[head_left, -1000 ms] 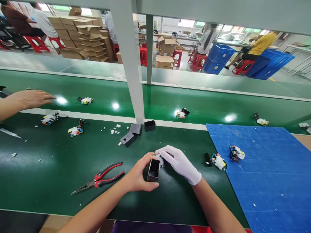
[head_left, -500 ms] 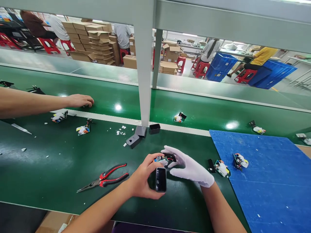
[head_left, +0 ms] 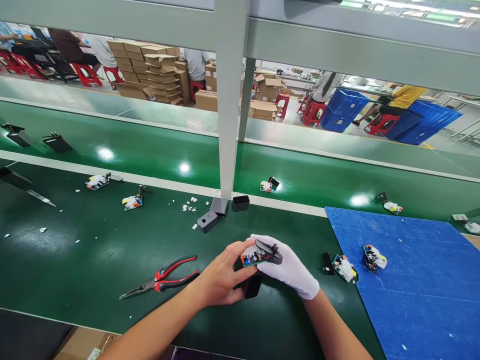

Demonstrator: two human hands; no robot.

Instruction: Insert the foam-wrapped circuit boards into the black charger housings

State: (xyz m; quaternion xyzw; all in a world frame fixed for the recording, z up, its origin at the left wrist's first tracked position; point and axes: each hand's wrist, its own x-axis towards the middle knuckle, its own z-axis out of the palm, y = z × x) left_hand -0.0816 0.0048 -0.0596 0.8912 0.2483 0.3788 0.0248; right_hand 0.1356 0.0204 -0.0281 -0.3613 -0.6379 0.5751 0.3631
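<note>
Between my two hands is a circuit board (head_left: pixel 252 256) with white filler and a black end piece (head_left: pixel 270 250) joined to it. My bare left hand (head_left: pixel 221 277) pinches the board's left side with finger and thumb. That same hand also keeps a black open-ended case (head_left: pixel 253 287) below the board, partly covered by the fingers. My right hand (head_left: pixel 291 270), in a white glove, closes around the end piece from the right. Long-nose pliers (head_left: pixel 159 281) with red and black handles lie opened on the dark green mat, left of my hands.
Grey cases (head_left: pixel 208 220) and an open black case (head_left: pixel 240 203) stand by the post (head_left: pixel 227 125). Another board (head_left: pixel 345 268) lies beside the blue sheet (head_left: pixel 420 280). Further boards (head_left: pixel 133 201) and white crumbs (head_left: pixel 189 204) are scattered around. A green belt (head_left: pixel 161 155) runs behind.
My gloved hand has closed onto the board's end piece, and the board has turned. The black case has tilted lower in my left hand. A co-worker's arm has left the belt at left.
</note>
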